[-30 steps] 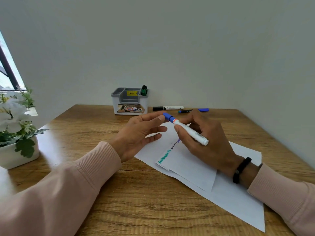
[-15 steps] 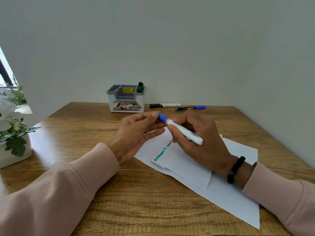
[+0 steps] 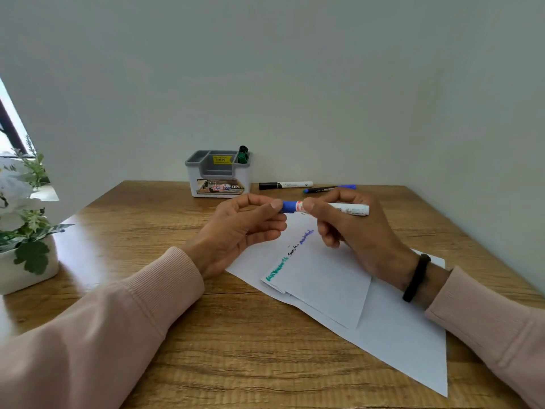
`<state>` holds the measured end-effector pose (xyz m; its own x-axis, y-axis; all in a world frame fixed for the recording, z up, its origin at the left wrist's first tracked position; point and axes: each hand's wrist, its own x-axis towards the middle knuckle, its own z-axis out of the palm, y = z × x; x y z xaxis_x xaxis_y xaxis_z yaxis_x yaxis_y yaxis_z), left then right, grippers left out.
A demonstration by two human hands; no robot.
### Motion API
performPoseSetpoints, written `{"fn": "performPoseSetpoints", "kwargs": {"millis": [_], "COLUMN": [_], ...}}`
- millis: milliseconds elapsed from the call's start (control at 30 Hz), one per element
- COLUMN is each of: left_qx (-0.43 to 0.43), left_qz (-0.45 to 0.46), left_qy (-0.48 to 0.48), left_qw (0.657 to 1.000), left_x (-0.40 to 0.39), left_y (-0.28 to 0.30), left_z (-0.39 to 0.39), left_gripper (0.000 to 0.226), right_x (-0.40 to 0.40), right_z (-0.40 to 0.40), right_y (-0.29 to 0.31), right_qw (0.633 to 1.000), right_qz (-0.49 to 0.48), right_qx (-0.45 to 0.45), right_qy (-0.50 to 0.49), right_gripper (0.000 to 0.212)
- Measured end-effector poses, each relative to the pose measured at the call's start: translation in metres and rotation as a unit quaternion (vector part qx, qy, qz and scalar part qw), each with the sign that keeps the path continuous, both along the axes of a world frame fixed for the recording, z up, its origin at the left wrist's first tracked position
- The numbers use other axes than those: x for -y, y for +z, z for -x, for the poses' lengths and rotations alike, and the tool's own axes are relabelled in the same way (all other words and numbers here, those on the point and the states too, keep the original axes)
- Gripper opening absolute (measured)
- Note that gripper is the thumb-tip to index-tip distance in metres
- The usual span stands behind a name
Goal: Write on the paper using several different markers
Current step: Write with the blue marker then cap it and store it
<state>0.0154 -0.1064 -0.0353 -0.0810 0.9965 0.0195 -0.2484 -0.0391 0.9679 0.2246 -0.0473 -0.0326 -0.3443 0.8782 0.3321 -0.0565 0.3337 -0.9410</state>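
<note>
Paper (image 3: pixel 392 343) lies on the wooden table (image 3: pixel 236 364), a smaller sheet (image 3: pixel 324 284) on top bearing green, black and blue writing along its far edge. Above it, held level, is a white marker (image 3: pixel 339 208) with a blue cap (image 3: pixel 289 206). The left hand (image 3: pixel 239 231) pinches the cap between thumb and fingertips; the right hand (image 3: pixel 354 234) curls round the barrel, a black band (image 3: pixel 416 277) on its wrist. Farther back lie a black-capped marker (image 3: pixel 285 185) and a blue pen (image 3: pixel 328 188), beside a grey organizer (image 3: pixel 218 174) holding a green marker (image 3: pixel 243 154). A potted plant (image 3: pixel 26 231) stands left.
</note>
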Motion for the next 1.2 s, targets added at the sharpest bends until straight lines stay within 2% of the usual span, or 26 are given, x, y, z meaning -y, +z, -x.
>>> {"fn": "performPoseSetpoints", "kwargs": {"millis": [67,133,233,300,433,533,633,767,833,900,1067,1200], "left_qx": [-0.009,-0.017,-0.006,0.006,-0.052,-0.090,-0.134,-0.289,-0.329,-0.338,-0.362,-0.350], "left_qz": [0.007,-0.004,-0.030,-0.046,-0.092,-0.130,-0.183,-0.224,-0.218,-0.223,-0.228,-0.251], "left_qy": [-0.013,-0.022,-0.009,0.020,0.111,0.195,0.289,0.442,0.494,0.513,0.527,0.542], "left_qw": [1.000,1.000,1.000,0.999,0.988,0.968,0.930,0.819,0.775,0.757,0.735,0.722], "left_x": [0.000,-0.001,-0.001,0.000,-0.001,-0.001,-0.001,0.003,0.005,0.004,-0.007,-0.009], "left_y": [0.001,0.002,0.005,0.009,0.015,0.023,0.028,0.032,0.032,0.028,0.012,0.015], "left_z": [0.003,0.007,0.011,0.016,0.027,0.035,0.051,0.068,0.073,0.082,0.102,0.104], "left_gripper": [0.041,0.040,0.038,0.035,0.029,0.026,0.024,0.024,0.024,0.023,0.024,0.025], "right_x": [-0.001,-0.002,-0.003,-0.003,-0.004,-0.002,-0.001,0.004,0.006,0.007,0.006,0.005], "right_z": [-0.003,-0.003,-0.002,0.000,0.000,0.001,0.002,0.003,0.004,0.004,0.006,0.006], "right_y": [0.000,0.001,0.000,-0.001,-0.003,-0.005,-0.007,-0.007,-0.007,-0.008,-0.008,-0.010], "right_qw": [0.998,0.994,0.992,0.992,0.993,0.997,0.998,0.997,0.996,0.995,0.993,0.991], "right_qz": [0.049,0.085,0.097,0.097,0.102,0.079,0.052,0.013,-0.006,-0.020,-0.037,-0.052], "right_qx": [-0.020,-0.045,-0.058,-0.059,-0.046,0.006,0.045,0.073,0.084,0.095,0.108,0.119], "right_qy": [0.037,0.060,0.063,0.055,0.023,0.002,-0.009,-0.004,-0.004,-0.005,-0.011,-0.013], "right_gripper": [0.025,0.035,0.041,0.043,0.058,0.049,0.031,0.024,0.023,0.023,0.022,0.022]}}
